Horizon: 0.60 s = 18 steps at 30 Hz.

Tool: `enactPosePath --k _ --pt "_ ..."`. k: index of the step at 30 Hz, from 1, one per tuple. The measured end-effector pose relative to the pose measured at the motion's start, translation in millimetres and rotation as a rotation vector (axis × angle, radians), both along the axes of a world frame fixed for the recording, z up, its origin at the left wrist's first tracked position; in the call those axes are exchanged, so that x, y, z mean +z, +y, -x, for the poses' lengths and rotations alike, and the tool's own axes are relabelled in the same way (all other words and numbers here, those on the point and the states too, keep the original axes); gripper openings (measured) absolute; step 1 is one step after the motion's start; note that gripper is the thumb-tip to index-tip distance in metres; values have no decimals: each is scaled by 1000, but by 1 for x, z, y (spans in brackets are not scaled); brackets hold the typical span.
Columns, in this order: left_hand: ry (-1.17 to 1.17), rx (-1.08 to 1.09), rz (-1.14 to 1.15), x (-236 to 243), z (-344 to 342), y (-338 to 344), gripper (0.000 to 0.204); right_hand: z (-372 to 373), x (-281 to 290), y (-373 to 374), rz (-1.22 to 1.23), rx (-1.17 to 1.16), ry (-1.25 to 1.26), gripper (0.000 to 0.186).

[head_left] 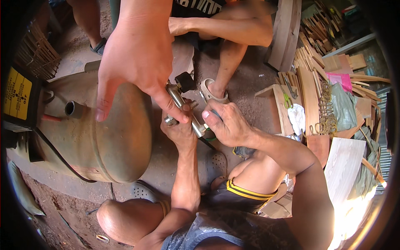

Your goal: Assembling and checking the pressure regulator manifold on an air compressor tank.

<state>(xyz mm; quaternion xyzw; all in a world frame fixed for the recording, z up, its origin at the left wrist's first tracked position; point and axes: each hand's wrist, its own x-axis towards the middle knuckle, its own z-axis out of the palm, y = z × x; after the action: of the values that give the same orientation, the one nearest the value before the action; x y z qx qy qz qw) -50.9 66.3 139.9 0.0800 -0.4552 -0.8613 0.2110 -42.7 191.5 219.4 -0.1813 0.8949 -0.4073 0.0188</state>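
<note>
My left hand (182,132) is closed around a silver metal tube fitting (177,96) with side ports. A black round knob or gauge (185,82) sits near its upper end. Close to the fitting's lower end, my right hand (228,123) is closed on a small tool with a metal tip (203,96) and a bluish-grey part; its kind is unclear. A small whitish piece (204,127) shows between that hand and the tube. From above, another person's hand (139,56) reaches in, its index finger at the tube, hiding part of it.
At left lies a worn compressor tank (125,133) with an upright pipe stub (75,109), a yellow-labelled switch box (18,96) and a black cable (62,156). Another person (233,31) sits opposite. Wood offcuts (343,164), green-handled scissors (287,100) and a coiled hose (326,110) lie right.
</note>
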Motion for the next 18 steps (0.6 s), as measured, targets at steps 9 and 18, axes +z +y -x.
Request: enactPosePath --k 9,18 --pt "-186 -94 -111 -5 6 -1 39 10 5 6 -40 96 -4 34" --pt "-144 -220 -271 -2 8 2 69 15 -5 7 30 198 310 25"
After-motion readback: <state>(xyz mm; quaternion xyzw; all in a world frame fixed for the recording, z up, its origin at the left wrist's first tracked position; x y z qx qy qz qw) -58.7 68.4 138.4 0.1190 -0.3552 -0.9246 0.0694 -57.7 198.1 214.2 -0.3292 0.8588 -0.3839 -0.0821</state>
